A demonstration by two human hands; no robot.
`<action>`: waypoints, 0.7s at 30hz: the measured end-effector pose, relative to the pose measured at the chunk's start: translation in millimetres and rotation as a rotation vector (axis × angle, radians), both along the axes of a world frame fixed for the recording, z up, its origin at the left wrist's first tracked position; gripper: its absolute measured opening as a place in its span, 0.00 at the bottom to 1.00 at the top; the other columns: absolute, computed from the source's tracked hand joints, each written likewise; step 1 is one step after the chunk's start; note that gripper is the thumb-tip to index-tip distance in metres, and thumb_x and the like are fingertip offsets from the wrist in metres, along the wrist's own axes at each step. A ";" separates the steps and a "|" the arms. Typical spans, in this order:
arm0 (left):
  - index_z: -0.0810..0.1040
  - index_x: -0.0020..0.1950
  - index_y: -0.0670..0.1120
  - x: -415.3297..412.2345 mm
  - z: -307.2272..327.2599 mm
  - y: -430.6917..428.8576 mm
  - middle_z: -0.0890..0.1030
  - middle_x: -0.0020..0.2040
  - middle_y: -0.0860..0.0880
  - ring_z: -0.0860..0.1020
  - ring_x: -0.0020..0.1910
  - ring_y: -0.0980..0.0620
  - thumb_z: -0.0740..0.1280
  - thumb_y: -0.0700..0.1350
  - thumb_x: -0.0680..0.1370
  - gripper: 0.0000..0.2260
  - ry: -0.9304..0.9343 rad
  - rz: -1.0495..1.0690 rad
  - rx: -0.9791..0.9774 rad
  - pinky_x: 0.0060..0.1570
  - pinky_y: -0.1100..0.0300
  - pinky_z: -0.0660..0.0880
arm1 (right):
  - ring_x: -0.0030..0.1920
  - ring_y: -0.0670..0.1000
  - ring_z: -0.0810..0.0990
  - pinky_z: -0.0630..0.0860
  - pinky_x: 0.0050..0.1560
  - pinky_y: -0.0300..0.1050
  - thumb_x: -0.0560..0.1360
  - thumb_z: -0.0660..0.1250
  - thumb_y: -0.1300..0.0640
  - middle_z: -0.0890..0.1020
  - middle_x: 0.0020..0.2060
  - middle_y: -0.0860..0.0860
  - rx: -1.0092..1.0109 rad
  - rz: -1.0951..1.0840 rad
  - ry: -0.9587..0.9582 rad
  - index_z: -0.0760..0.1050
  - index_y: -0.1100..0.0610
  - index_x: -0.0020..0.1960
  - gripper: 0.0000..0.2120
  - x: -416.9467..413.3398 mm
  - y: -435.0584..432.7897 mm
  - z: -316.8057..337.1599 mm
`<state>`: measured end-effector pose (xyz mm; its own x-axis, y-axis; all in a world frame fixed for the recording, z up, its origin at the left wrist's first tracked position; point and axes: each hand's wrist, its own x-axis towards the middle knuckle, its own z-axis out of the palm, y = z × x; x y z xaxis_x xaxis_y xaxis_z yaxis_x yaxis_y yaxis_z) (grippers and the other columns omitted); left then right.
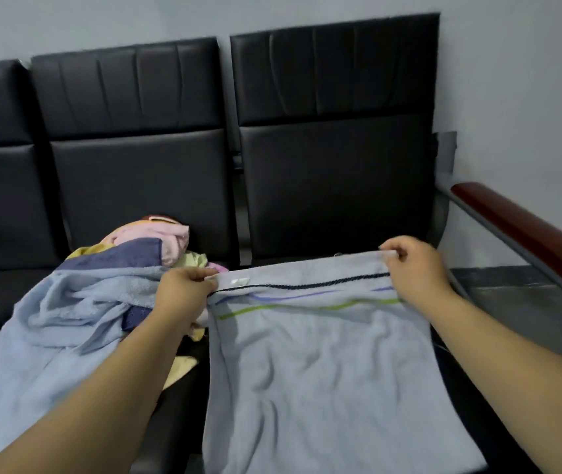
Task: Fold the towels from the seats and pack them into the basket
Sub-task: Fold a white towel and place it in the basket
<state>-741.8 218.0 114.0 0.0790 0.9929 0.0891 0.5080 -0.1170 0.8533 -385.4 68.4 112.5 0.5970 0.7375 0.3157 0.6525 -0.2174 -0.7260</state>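
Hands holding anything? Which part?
Both pinch the striped pale-blue towel at its far hem: left hand the left corner, right hand the right.

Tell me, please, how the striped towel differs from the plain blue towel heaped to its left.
The striped towel is spread flat; the plain blue towel lies crumpled. The striped towel bears coloured lines; the plain blue towel shows none. The left hand and right hand pinch the striped towel's far edge, not the plain blue towel. Both are pale blue.
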 end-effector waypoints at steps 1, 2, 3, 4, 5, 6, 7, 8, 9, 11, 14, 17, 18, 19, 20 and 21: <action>0.85 0.49 0.49 3.1 13.8 3.9 0.85 0.39 0.50 0.80 0.38 0.51 0.72 0.40 0.77 0.05 0.025 -0.008 0.034 0.42 0.57 0.78 | 0.52 0.50 0.80 0.72 0.47 0.41 0.82 0.64 0.60 0.83 0.54 0.48 -0.096 0.045 -0.052 0.81 0.50 0.59 0.11 2.8 1.6 10.2; 0.85 0.51 0.49 7.6 31.0 6.7 0.86 0.42 0.48 0.81 0.40 0.51 0.72 0.39 0.77 0.07 0.048 -0.027 0.066 0.46 0.57 0.78 | 0.56 0.52 0.80 0.71 0.50 0.42 0.82 0.63 0.60 0.83 0.58 0.50 -0.151 0.061 -0.089 0.81 0.51 0.62 0.12 7.6 3.4 24.4; 0.85 0.54 0.48 11.7 49.5 11.4 0.86 0.44 0.47 0.81 0.39 0.51 0.72 0.39 0.76 0.09 0.054 -0.038 0.095 0.46 0.57 0.78 | 0.59 0.54 0.80 0.71 0.52 0.42 0.82 0.63 0.60 0.83 0.61 0.51 -0.138 0.048 -0.103 0.81 0.52 0.63 0.13 13.1 6.7 44.5; 0.86 0.55 0.47 15.7 71.3 15.9 0.86 0.43 0.47 0.81 0.38 0.51 0.72 0.38 0.76 0.09 0.039 -0.039 0.125 0.44 0.57 0.78 | 0.60 0.55 0.80 0.70 0.53 0.41 0.82 0.64 0.60 0.83 0.62 0.52 -0.068 0.015 -0.105 0.82 0.52 0.63 0.13 17.5 10.6 71.1; 0.86 0.53 0.47 19.4 95.3 22.6 0.86 0.42 0.48 0.81 0.37 0.50 0.72 0.38 0.76 0.09 -0.003 -0.032 0.157 0.41 0.57 0.79 | 0.61 0.55 0.80 0.71 0.54 0.41 0.82 0.64 0.60 0.83 0.62 0.52 0.036 -0.024 -0.112 0.82 0.52 0.63 0.13 20.5 14.8 102.6; 0.86 0.50 0.50 22.2 119.4 26.6 0.86 0.40 0.50 0.82 0.36 0.50 0.72 0.39 0.76 0.08 -0.053 -0.024 0.191 0.39 0.56 0.80 | 0.61 0.56 0.80 0.71 0.55 0.41 0.81 0.64 0.61 0.84 0.61 0.52 0.141 -0.054 -0.135 0.83 0.53 0.62 0.13 21.6 18.3 132.6; 0.86 0.45 0.53 25.7 144.0 30.8 0.86 0.39 0.52 0.83 0.37 0.50 0.72 0.39 0.76 0.08 -0.106 -0.013 0.244 0.38 0.56 0.80 | 0.61 0.55 0.80 0.71 0.55 0.40 0.81 0.63 0.62 0.84 0.60 0.52 0.234 -0.073 -0.156 0.83 0.53 0.61 0.14 20.8 19.0 161.0; 0.85 0.43 0.54 27.8 167.5 30.9 0.85 0.39 0.54 0.83 0.38 0.52 0.72 0.40 0.76 0.09 -0.129 -0.006 0.308 0.38 0.60 0.79 | 0.60 0.54 0.80 0.70 0.55 0.39 0.81 0.62 0.63 0.84 0.60 0.51 0.301 -0.077 -0.164 0.83 0.53 0.61 0.14 18.7 17.0 184.8; 0.84 0.43 0.55 28.5 187.3 28.5 0.85 0.39 0.56 0.82 0.39 0.55 0.71 0.41 0.77 0.09 -0.130 0.001 0.375 0.37 0.63 0.76 | 0.59 0.53 0.80 0.69 0.55 0.38 0.81 0.61 0.63 0.83 0.59 0.50 0.340 -0.071 -0.156 0.82 0.52 0.60 0.15 15.9 13.5 201.5; 0.84 0.47 0.53 26.4 211.4 16.7 0.83 0.40 0.57 0.80 0.39 0.59 0.71 0.42 0.78 0.06 -0.155 0.010 0.466 0.36 0.67 0.71 | 0.55 0.50 0.78 0.68 0.54 0.38 0.82 0.60 0.64 0.82 0.56 0.48 0.358 -0.050 -0.132 0.81 0.49 0.58 0.15 11.3 0.2 218.9; 0.85 0.47 0.50 18.7 203.2 -7.3 0.85 0.41 0.54 0.80 0.39 0.57 0.71 0.40 0.78 0.06 -0.192 -0.034 0.482 0.39 0.66 0.73 | 0.51 0.50 0.77 0.69 0.51 0.41 0.81 0.60 0.64 0.80 0.51 0.46 0.344 -0.019 -0.138 0.77 0.46 0.52 0.14 9.5 -25.6 214.7; 0.85 0.43 0.48 2.4 152.2 -26.6 0.85 0.38 0.51 0.80 0.38 0.52 0.72 0.37 0.76 0.07 -0.118 -0.146 0.332 0.42 0.57 0.76 | 0.46 0.52 0.79 0.73 0.43 0.46 0.80 0.61 0.64 0.82 0.47 0.48 0.129 0.048 -0.074 0.78 0.48 0.49 0.13 10.1 -54.4 178.4; 0.84 0.41 0.47 -4.1 130.7 -35.2 0.84 0.36 0.52 0.79 0.36 0.53 0.72 0.37 0.76 0.07 -0.023 -0.213 0.281 0.42 0.57 0.76 | 0.45 0.52 0.80 0.76 0.41 0.47 0.78 0.61 0.65 0.82 0.45 0.48 0.007 0.076 -0.067 0.79 0.48 0.48 0.13 9.8 -65.1 161.3; 0.83 0.38 0.47 -11.0 107.3 -43.0 0.82 0.33 0.52 0.78 0.34 0.54 0.72 0.36 0.75 0.08 0.093 -0.280 0.218 0.41 0.57 0.75 | 0.45 0.52 0.81 0.78 0.42 0.47 0.75 0.62 0.66 0.83 0.44 0.49 -0.126 0.112 -0.065 0.80 0.48 0.46 0.14 10.1 -75.0 142.4; 0.82 0.36 0.47 -17.4 82.5 -51.1 0.81 0.31 0.53 0.77 0.32 0.55 0.72 0.36 0.74 0.09 0.186 -0.332 0.137 0.39 0.57 0.75 | 0.44 0.52 0.82 0.79 0.43 0.47 0.73 0.62 0.67 0.84 0.44 0.50 -0.270 0.150 -0.051 0.81 0.48 0.45 0.16 10.1 -84.4 121.6; 0.81 0.34 0.46 -23.2 58.7 -59.5 0.79 0.29 0.52 0.76 0.30 0.56 0.71 0.36 0.74 0.10 0.249 -0.360 0.040 0.36 0.57 0.75 | 0.43 0.52 0.82 0.81 0.41 0.48 0.71 0.61 0.68 0.84 0.45 0.52 -0.415 0.185 -0.013 0.82 0.49 0.45 0.17 10.2 -93.0 100.6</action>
<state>-765.0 158.5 172.6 0.4435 0.8942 0.0617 0.6181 -0.3550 0.7014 -375.2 -24.6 213.1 0.4414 0.8971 -0.0222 0.7163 -0.3671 -0.5934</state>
